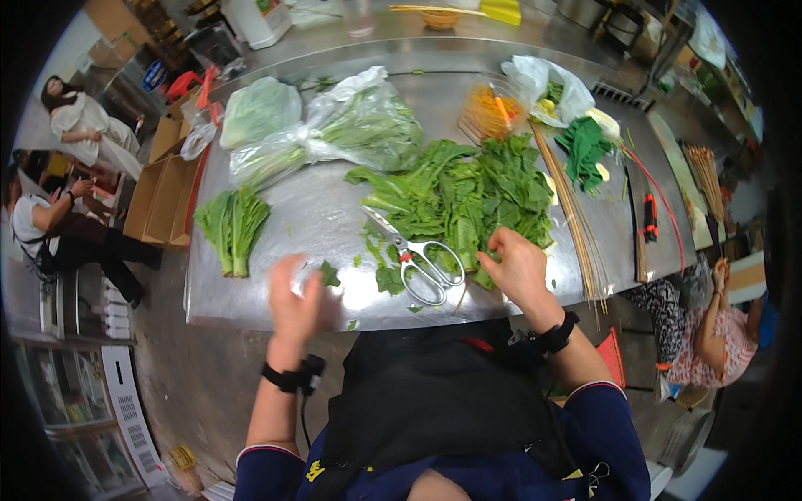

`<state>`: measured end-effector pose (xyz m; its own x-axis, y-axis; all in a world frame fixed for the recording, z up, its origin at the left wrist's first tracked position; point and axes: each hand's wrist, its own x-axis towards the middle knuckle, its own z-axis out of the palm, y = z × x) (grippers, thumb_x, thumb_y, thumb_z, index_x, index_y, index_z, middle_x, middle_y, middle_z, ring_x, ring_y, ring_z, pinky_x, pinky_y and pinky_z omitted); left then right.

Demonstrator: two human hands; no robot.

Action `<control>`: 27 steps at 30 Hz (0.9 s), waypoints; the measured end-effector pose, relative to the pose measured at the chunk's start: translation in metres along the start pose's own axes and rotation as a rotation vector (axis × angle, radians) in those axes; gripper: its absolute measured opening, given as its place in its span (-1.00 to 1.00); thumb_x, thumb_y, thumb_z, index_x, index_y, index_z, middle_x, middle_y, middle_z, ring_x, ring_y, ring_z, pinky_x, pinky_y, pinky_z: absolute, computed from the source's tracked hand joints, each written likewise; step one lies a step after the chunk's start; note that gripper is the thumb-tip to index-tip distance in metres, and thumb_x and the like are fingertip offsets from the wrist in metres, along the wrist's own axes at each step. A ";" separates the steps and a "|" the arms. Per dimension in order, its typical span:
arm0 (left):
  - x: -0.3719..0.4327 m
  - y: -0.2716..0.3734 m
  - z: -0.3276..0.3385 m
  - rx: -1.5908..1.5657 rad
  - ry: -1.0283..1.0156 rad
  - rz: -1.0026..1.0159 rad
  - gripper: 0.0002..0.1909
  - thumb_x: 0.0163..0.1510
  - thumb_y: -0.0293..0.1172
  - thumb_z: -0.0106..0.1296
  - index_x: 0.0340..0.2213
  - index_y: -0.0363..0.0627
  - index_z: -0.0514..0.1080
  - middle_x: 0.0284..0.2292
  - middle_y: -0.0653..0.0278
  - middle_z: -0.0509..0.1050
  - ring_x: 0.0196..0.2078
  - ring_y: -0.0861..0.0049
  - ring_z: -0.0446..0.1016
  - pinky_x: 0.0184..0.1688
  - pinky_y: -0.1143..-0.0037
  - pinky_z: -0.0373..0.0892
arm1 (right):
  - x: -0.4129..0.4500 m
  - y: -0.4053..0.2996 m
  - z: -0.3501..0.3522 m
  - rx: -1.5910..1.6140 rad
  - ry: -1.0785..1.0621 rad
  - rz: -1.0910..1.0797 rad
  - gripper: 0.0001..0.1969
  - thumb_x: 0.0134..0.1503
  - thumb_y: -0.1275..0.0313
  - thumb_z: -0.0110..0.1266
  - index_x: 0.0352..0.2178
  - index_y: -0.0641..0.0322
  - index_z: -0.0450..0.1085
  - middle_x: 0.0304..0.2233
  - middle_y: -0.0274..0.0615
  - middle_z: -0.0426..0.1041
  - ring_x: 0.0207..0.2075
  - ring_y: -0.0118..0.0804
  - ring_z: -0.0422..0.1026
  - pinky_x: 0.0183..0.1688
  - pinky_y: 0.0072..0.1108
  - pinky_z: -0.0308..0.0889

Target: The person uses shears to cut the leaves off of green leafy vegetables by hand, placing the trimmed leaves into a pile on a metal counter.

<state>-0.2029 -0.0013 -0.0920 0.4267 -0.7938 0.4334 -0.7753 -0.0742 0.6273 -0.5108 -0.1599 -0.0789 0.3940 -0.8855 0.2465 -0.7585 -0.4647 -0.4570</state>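
Observation:
My left hand (293,297), blurred, hovers over the near edge of the steel table (307,219), fingers apart and holding nothing. Two leafy green stalks (232,232) lie side by side to its upper left, and a torn leaf (329,274) is just right of it. My right hand (517,266) is at the near side of a pile of leafy greens (460,197), thumb and forefinger slightly apart; whether they touch a leaf I cannot tell. Between the hands, kitchen scissors (401,243) with metal handles rest on leaf scraps, blades pointing up and left.
Bagged greens (369,128) and another plastic bag (262,113) lie at the back left. Behind the pile stands a plastic container (492,113). Wooden skewers (570,213), a green cloth (584,150) and a red-and-black tool (650,218) lie at right. Other people are on both sides.

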 end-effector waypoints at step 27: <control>0.011 0.123 0.074 -1.449 -0.596 -0.662 -0.57 0.05 -0.32 0.01 -0.07 -0.22 0.23 -0.14 0.24 0.38 -0.12 0.51 0.36 -0.10 0.48 0.31 | -0.017 -0.052 -0.031 1.022 -0.046 0.056 -0.62 -0.11 0.45 0.18 -0.21 0.27 0.32 -0.33 -0.18 0.42 -0.39 -0.36 0.42 -0.35 -0.61 0.33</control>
<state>-0.3282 -0.0637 -0.0578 -0.0044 -0.9800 -0.1988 0.6235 -0.1581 0.7657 -0.4943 -0.1211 -0.0330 0.4072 -0.8955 0.1794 0.0206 -0.1873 -0.9821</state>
